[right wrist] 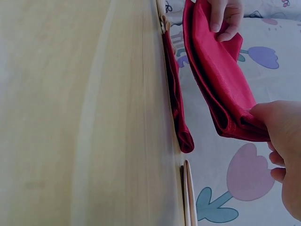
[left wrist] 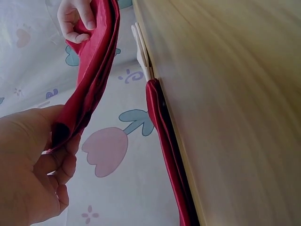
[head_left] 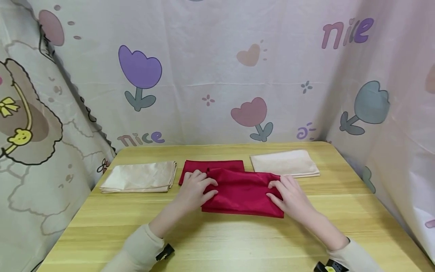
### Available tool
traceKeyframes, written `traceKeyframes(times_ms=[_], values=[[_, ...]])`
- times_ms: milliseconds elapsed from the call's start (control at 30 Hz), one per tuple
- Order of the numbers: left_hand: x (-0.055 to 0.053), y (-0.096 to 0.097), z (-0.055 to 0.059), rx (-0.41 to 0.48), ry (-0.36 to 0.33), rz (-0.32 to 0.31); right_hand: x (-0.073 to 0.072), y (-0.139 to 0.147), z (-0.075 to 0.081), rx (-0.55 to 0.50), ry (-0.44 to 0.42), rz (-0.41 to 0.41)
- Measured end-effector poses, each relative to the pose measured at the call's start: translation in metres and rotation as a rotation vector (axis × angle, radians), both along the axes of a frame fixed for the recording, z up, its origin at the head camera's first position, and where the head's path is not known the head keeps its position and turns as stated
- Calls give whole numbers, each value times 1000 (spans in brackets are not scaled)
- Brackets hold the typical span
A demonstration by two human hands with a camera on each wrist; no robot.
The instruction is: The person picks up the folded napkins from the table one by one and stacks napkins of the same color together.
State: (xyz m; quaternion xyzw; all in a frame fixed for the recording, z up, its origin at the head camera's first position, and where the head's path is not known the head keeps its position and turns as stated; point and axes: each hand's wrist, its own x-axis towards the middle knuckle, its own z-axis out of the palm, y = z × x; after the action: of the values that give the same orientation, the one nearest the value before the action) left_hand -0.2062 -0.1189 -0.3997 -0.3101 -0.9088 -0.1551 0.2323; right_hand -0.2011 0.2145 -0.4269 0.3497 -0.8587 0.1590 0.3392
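A folded dark red satin cloth (head_left: 242, 196) is stretched between my two hands over the middle of the table. My left hand (head_left: 195, 190) pinches its left end, thumb on the near side. At the opposite end my right hand (head_left: 292, 198) grips the cloth the same way. Both wrist views show it raised off the tabletop, its stacked layers visible along the edge (left wrist: 96, 80). Behind it, partly covered in the head view, lies a second folded red cloth (head_left: 224, 165).
A folded cream cloth (head_left: 139, 176) lies at the table's left, and another cream cloth (head_left: 285, 163) at the back right. Printed curtains (head_left: 204, 75) hang behind the wooden table (head_left: 217, 245) and along both sides.
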Motion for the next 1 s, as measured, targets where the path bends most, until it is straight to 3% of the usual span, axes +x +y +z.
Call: traceKeyframes(times_ms=[233,800,1000], values=[[-2,-8,-3,-29,19,5,-5,-6,-1,0,-11,8],[-8,-27,0,-18,-8,30,-13,-22,2,25,-40,1],[-12,-33,2,-20,-28,39,-18,-27,3,21,10,33]])
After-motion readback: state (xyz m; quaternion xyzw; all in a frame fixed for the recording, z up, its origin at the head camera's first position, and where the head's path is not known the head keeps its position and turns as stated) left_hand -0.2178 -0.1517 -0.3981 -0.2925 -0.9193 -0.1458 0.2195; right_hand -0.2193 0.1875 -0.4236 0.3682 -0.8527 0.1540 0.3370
